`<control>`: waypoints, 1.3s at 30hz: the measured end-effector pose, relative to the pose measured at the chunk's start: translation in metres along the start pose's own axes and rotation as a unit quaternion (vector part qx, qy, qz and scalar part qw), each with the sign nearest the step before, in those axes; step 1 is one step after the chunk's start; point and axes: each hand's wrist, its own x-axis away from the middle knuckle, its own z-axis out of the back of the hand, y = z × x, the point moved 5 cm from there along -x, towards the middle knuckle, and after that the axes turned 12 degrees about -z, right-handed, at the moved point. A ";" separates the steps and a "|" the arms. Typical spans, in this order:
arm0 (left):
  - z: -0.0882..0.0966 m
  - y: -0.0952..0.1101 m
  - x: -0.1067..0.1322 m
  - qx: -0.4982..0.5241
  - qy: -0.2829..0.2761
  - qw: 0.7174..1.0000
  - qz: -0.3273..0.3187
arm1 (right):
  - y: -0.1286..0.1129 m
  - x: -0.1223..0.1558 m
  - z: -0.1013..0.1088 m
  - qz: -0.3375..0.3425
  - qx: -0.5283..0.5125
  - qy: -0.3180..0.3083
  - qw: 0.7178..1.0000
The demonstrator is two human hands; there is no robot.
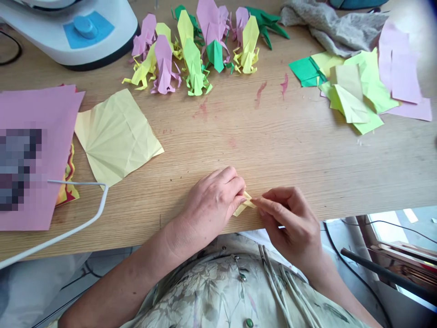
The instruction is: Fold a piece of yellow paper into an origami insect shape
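Note:
A small folded piece of pale yellow paper (241,208) lies at the table's front edge, mostly covered by my fingers. My left hand (215,196) rests over its left part, fingers curled and thumb pressing on it. From the other side my right hand (290,221) pinches its right tip between thumb and forefinger. How far the paper reaches under my left hand is hidden. Up and to the left lies a creased, unfolded sheet of yellow paper (119,134), with fold lines fanning out from its left corner.
Folded paper figures (194,68) in purple, yellow and green stand at the back. Loose paper pieces (355,95) and a grey cloth (334,25) lie at the right. On the left are purple sheets (64,136), a white cable (102,205) and a white appliance (112,36).

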 end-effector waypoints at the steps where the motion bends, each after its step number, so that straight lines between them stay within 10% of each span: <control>1: 0.000 0.000 0.000 -0.001 0.000 1.000 -0.002 | 0.000 0.003 -0.001 0.025 0.009 0.000 1.000; 39: -0.005 -0.003 0.001 0.010 0.018 1.000 -0.020 | -0.002 0.009 -0.004 0.116 0.088 0.030 0.989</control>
